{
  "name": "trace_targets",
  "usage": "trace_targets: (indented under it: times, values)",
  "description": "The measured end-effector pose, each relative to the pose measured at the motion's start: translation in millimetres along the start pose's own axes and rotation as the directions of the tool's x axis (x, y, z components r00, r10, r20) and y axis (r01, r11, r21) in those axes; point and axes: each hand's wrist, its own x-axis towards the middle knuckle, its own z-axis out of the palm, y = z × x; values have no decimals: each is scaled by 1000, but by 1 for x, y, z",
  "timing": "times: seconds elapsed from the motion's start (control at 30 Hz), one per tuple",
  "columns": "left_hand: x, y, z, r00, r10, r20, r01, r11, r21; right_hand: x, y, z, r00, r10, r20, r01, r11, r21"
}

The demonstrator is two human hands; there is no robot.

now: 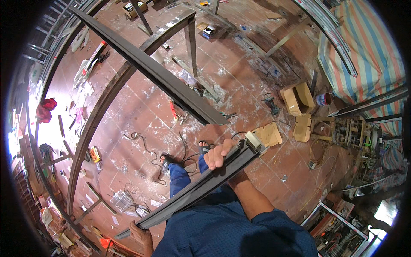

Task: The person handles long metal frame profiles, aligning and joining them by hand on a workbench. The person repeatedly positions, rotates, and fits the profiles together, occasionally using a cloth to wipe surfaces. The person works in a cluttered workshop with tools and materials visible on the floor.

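A long dark grey metal profile [195, 188] lies slantwise across the front of my body, its right end higher in the picture. My right hand [219, 155] grips it near that right end, fingers curled over the top edge. Close to those fingers, a pale block-like piece [253, 141] sits at the profile's end; whether it is fixed there I cannot tell. Around the lower left end closes my left hand [140, 234]. Another long dark profile [147, 73] rests across a metal stand [115, 81] ahead of me, apart from both hands.
Cables [150, 152] trail over the tiled floor [128, 171] beside my feet. To the right are an open cardboard box [296, 99], a power tool [270, 104] and a striped tarp [364, 55]. A T-shaped metal stand [100, 199] is at the left.
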Motion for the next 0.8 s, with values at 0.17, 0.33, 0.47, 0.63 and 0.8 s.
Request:
trace_targets:
  times: [0.17, 0.33, 0.47, 0.63, 0.8]
  values:
    - [16, -19, -32, 908, 107, 404, -81, 993, -81, -18, 3, 17, 864, 5, -503, 21, 999, 47]
    - [6, -44, -41, 830, 122, 544, -110, 992, -56, -23, 4, -5, 761, -130, -635, -84, 951, -296]
    - [8, -56, -45, 845, 145, 515, -128, 989, -69, -16, 7, -23, 723, -161, -672, -210, 876, -435]
    - [28, -44, -61, 812, 152, 564, -134, 988, -74, -4, 2, -19, 736, -156, -659, -226, 861, -456]
    - [51, -38, -70, 779, 224, 586, -166, 974, -153, 2, -1, -27, 696, -269, -666, -171, 839, -517]
